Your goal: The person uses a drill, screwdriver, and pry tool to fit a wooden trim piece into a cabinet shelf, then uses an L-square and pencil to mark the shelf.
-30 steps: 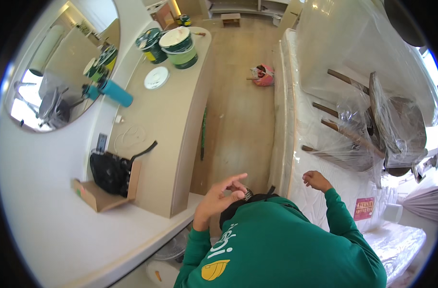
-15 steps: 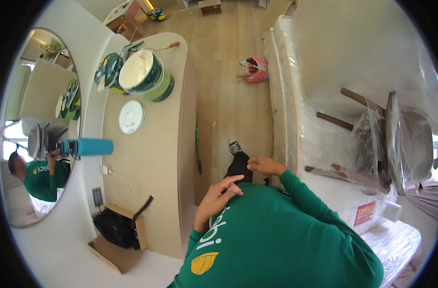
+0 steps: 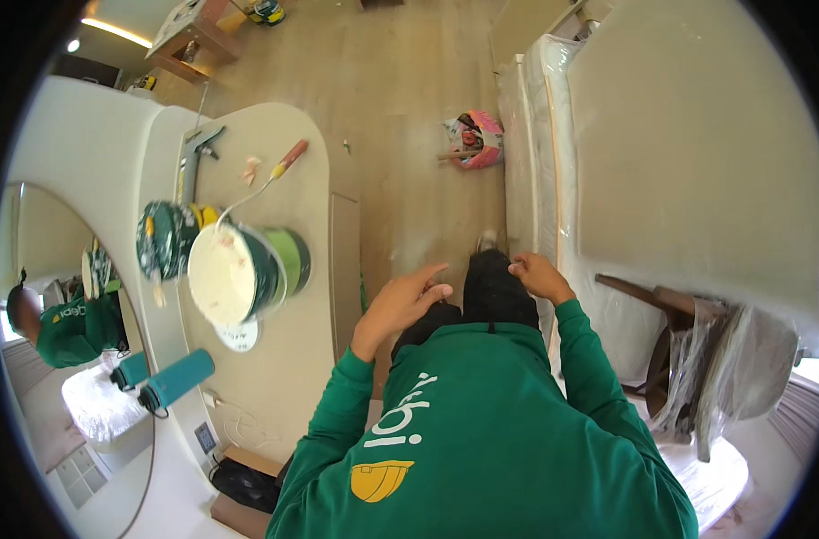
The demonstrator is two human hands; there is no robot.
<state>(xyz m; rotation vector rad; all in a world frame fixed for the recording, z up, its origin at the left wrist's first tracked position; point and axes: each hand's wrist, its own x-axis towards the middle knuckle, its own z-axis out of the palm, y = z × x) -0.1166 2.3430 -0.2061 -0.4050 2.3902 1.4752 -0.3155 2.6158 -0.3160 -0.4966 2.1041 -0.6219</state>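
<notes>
My left hand (image 3: 402,305) hangs in the air over the floor beside the long beige counter (image 3: 315,377), with its fingers and thumb spread and nothing in it. My right hand (image 3: 542,277) is just above my right thigh, nearest to the wrapped mattress, its fingers loosely curled with nothing visible in them. On the counter to my left stands an open paint bucket (image 3: 225,277) with cream paint on it. A roller frame with a red handle (image 3: 290,160) rests against its rim. A dark green bucket (image 3: 165,238) is beside it, and a white lid (image 3: 239,336) lies near.
A teal bottle (image 3: 180,379) and a caulking gun (image 3: 194,162) lie on the counter, near an oval mirror (image 3: 77,413). A pink plastic bag (image 3: 481,136) sits on the floor ahead. Right of me are a plastic-wrapped mattress (image 3: 544,144) and an upturned wrapped chair (image 3: 733,368).
I have moved forward along the counter, so the buckets are nearer and further back in view. My left hand has moved away from my body; my right hand has shifted over my thigh.
</notes>
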